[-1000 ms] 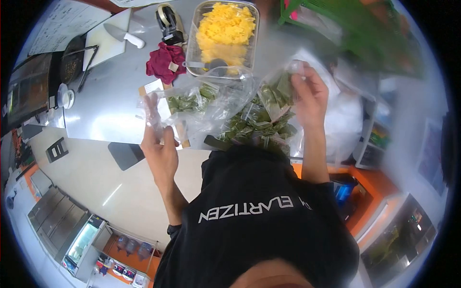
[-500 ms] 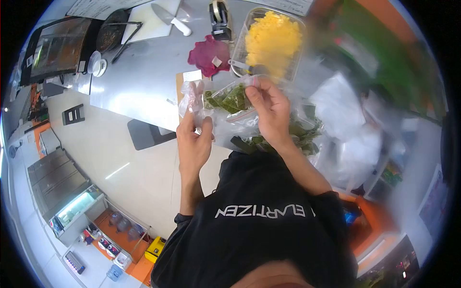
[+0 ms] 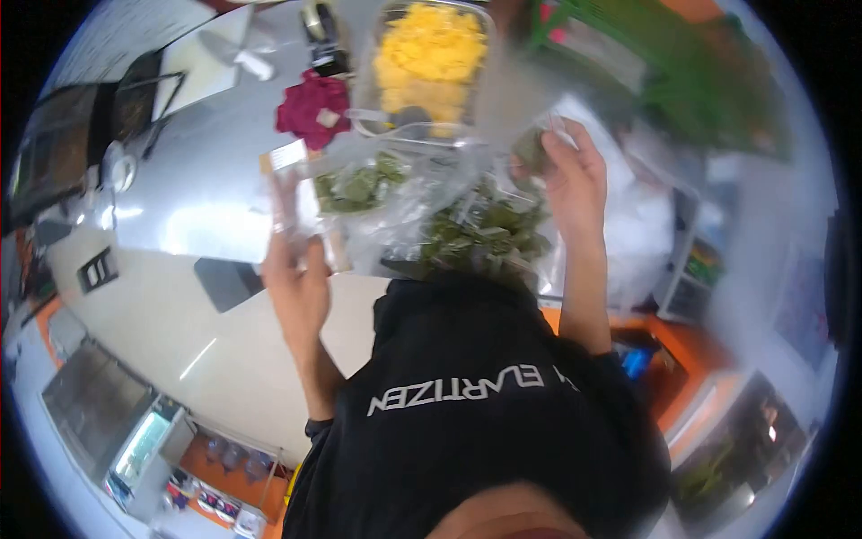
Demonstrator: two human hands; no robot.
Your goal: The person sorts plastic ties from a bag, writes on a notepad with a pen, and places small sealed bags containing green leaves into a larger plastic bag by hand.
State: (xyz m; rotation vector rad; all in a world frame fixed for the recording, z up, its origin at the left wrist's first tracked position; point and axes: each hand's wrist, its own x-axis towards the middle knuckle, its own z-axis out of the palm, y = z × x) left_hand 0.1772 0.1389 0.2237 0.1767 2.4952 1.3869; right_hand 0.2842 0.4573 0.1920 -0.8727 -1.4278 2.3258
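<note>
My right hand (image 3: 579, 175) pinches the top of a small clear zip bag (image 3: 532, 151) with green leaves inside, held out over the right part of the counter. On the left, my left hand (image 3: 296, 278) is closed around clear plastic bags (image 3: 285, 202); they are blurred, so their number is unclear. Between my hands lies a clear bag of green leaves (image 3: 359, 184). Nearer my body, a larger heap of green leaves (image 3: 485, 229) rests in clear plastic. A white label (image 3: 289, 154) sits just beyond my left hand.
A clear tub of yellow pieces (image 3: 431, 58) stands ahead, with a crumpled dark-red cloth (image 3: 312, 108) and a tape dispenser (image 3: 323, 38) to its left. A knife (image 3: 254, 65) lies on a white board (image 3: 202, 76). White plastic (image 3: 633, 216) and a green crate (image 3: 696, 85) are at right.
My right hand has carried the small leaf bag rightward, away from my left hand. My left hand keeps the clear plastic bags. The view has shifted to the right.
</note>
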